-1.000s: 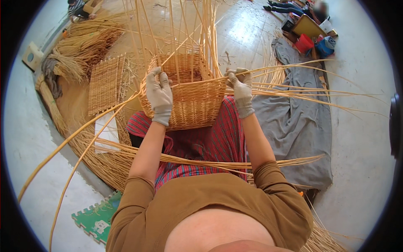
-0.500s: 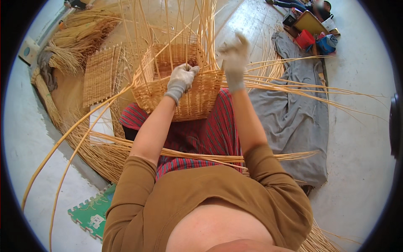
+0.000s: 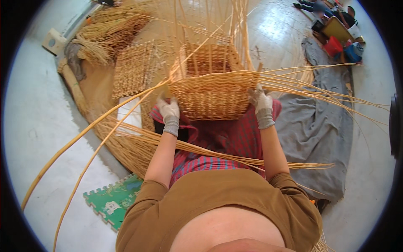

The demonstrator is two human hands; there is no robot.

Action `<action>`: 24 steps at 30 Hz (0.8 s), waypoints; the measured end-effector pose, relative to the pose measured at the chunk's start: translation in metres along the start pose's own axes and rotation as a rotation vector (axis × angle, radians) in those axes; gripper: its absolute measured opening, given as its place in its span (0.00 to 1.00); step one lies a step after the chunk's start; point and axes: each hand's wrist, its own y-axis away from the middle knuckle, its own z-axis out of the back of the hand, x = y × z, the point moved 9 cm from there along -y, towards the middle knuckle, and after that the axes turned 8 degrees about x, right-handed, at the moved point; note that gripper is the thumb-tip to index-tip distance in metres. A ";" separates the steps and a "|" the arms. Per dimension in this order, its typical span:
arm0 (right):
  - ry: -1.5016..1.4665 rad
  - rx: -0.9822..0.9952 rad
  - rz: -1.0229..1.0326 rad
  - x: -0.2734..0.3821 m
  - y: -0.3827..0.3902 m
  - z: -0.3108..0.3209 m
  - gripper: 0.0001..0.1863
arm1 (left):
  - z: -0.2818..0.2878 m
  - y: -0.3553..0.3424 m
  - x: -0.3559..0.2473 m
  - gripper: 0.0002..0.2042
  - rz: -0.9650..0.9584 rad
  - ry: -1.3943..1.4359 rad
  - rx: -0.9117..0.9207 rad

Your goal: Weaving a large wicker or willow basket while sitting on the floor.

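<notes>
A half-woven wicker basket (image 3: 212, 90) sits in the upper middle of the frame, resting on the person's lap over a red striped cloth (image 3: 222, 138). The gloved left hand (image 3: 169, 111) grips its lower left corner, and the gloved right hand (image 3: 262, 104) clasps its right side, fingers closed against the weave. Long loose canes (image 3: 319, 90) fan out to the right over a grey cloth (image 3: 319, 130) on the floor. A flat woven panel (image 3: 133, 69) lies at the upper left, and a green foam mat (image 3: 115, 201) at the lower left.

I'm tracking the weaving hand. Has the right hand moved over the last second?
Yes. The right hand went up among the upright canes, then dropped to the woven basket's right lower corner.
</notes>
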 end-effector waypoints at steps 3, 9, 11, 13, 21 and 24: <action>-0.019 -0.065 0.156 -0.010 -0.012 0.010 0.15 | -0.015 0.002 0.017 0.20 0.245 0.330 0.328; 0.024 -0.035 0.246 0.015 -0.005 0.031 0.11 | -0.001 0.031 -0.030 0.25 0.214 0.237 0.410; 0.178 -0.008 0.289 0.039 0.026 0.025 0.11 | 0.000 0.039 -0.041 0.24 0.143 0.273 0.447; 0.700 0.138 0.421 0.060 0.069 -0.023 0.08 | 0.020 0.040 -0.078 0.22 -0.264 -0.110 0.260; 0.730 0.584 -0.057 0.002 0.045 -0.286 0.59 | 0.024 0.033 -0.124 0.26 -0.507 -0.757 0.156; 0.439 0.531 -0.308 -0.044 0.001 -0.320 0.66 | 0.022 0.035 -0.141 0.27 -0.632 -0.710 0.154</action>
